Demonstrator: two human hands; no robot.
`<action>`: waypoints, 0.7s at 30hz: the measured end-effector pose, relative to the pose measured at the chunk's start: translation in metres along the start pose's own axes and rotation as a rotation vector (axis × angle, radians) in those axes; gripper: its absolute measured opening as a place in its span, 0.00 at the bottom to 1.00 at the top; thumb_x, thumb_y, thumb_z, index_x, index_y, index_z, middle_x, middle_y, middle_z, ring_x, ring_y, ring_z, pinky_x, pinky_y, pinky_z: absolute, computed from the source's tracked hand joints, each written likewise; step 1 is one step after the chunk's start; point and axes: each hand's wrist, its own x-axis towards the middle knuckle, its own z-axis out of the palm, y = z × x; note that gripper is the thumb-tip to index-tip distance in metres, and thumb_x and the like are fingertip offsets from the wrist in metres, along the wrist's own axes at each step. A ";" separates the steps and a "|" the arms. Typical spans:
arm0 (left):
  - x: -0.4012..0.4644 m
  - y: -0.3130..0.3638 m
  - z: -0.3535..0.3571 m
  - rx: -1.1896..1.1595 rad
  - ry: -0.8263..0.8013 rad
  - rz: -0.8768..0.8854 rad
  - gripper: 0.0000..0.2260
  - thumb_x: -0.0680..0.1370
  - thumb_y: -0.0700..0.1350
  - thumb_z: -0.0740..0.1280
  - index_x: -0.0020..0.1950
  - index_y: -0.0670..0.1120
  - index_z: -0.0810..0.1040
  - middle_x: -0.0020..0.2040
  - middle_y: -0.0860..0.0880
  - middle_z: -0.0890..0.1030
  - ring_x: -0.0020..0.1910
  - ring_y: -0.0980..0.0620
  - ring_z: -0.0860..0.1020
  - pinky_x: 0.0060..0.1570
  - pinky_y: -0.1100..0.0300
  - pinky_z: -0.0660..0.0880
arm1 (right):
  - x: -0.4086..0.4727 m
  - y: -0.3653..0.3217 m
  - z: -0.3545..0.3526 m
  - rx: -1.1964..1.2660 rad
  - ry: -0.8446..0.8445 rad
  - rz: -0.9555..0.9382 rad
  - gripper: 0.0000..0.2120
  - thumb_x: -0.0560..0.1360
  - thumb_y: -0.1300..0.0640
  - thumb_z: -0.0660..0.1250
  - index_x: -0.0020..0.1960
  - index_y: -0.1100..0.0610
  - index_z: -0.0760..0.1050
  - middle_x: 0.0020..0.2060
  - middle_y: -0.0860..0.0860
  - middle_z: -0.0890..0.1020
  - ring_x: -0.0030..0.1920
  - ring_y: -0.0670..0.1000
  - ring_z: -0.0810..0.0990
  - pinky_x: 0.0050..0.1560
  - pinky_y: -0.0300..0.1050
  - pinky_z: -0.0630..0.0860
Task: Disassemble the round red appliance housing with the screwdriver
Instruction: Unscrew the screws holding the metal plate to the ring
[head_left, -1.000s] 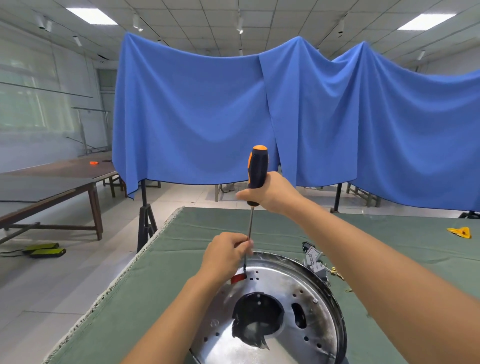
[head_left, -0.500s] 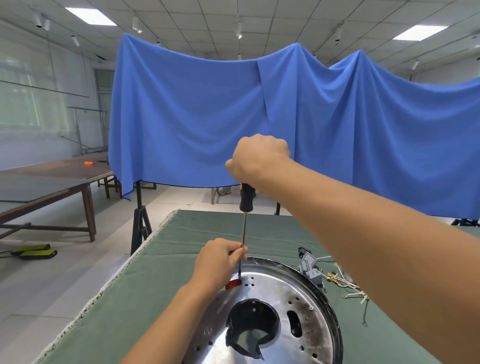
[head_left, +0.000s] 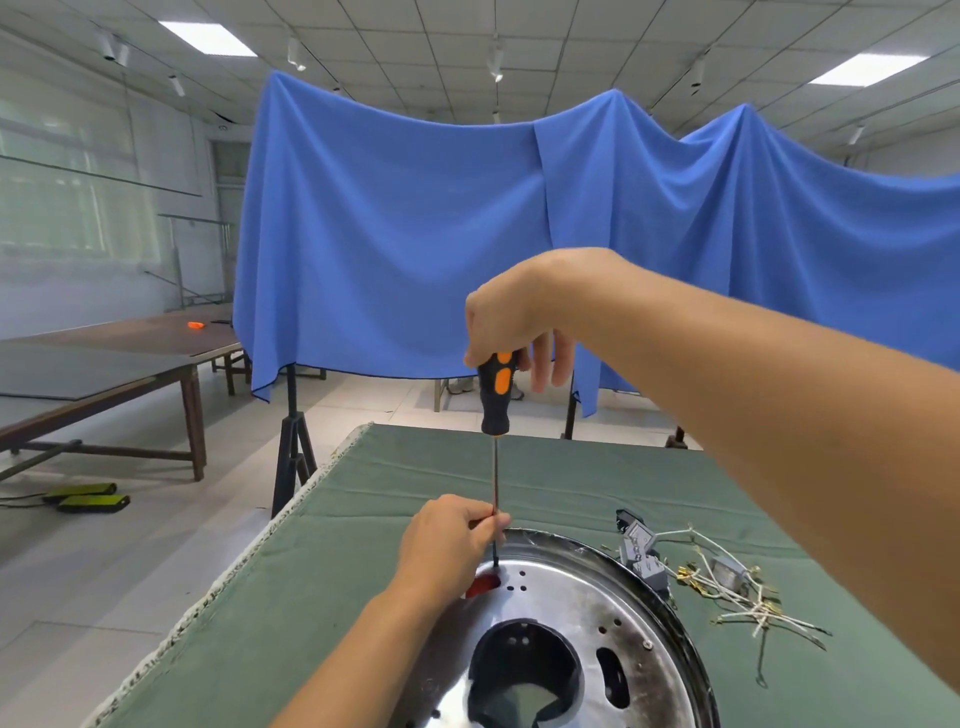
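Item: round polished-metal appliance housing with a red patch showing through its plate (head_left: 571, 639), lying on the green cloth-covered desk (head_left: 322, 597), directly under and right of the left hand.

Item: left hand (head_left: 449, 545), resting on the housing's far-left rim, fingers curled and pinching the lower shaft of the screwdriver just above the red patch.

Item: long black-and-orange-handled screwdriver (head_left: 496, 415), standing upright, its tip sitting on the housing plate beside the left hand's fingertips.

Item: right hand (head_left: 511, 317), hovering above the left hand, gripping the top of the handle between thumb and first fingers; remaining fingers are hanging loosely extended right of the handle.

Item: small grey plastic electrical part (head_left: 641, 553) and tangle of white wires with brass terminals (head_left: 727, 592), lying on the desk right of the left hand, just beside the housing rim.

Item: large blue draped fabric backdrop (head_left: 415, 234), hanging beyond both hands.

Item: brown wooden table (head_left: 104, 358), standing far left of the hands.
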 end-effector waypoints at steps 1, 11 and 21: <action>0.001 -0.001 0.001 0.009 -0.004 -0.007 0.13 0.77 0.52 0.66 0.34 0.50 0.81 0.27 0.50 0.77 0.28 0.52 0.69 0.33 0.60 0.67 | 0.000 -0.001 0.003 -0.094 0.057 0.025 0.18 0.81 0.45 0.57 0.41 0.57 0.71 0.35 0.52 0.76 0.29 0.52 0.77 0.30 0.41 0.70; -0.007 0.003 0.000 -0.138 0.052 -0.127 0.17 0.67 0.33 0.60 0.36 0.54 0.80 0.48 0.53 0.80 0.50 0.55 0.77 0.50 0.60 0.73 | 0.002 0.005 -0.005 -0.039 -0.028 -0.009 0.13 0.81 0.52 0.59 0.43 0.60 0.73 0.22 0.50 0.78 0.29 0.51 0.73 0.30 0.40 0.69; -0.003 0.003 0.000 0.124 0.037 -0.220 0.16 0.69 0.34 0.58 0.36 0.54 0.79 0.41 0.54 0.81 0.43 0.51 0.77 0.42 0.60 0.72 | 0.001 -0.007 0.002 -0.244 0.124 -0.038 0.13 0.81 0.59 0.55 0.38 0.57 0.68 0.31 0.51 0.71 0.29 0.51 0.68 0.32 0.42 0.64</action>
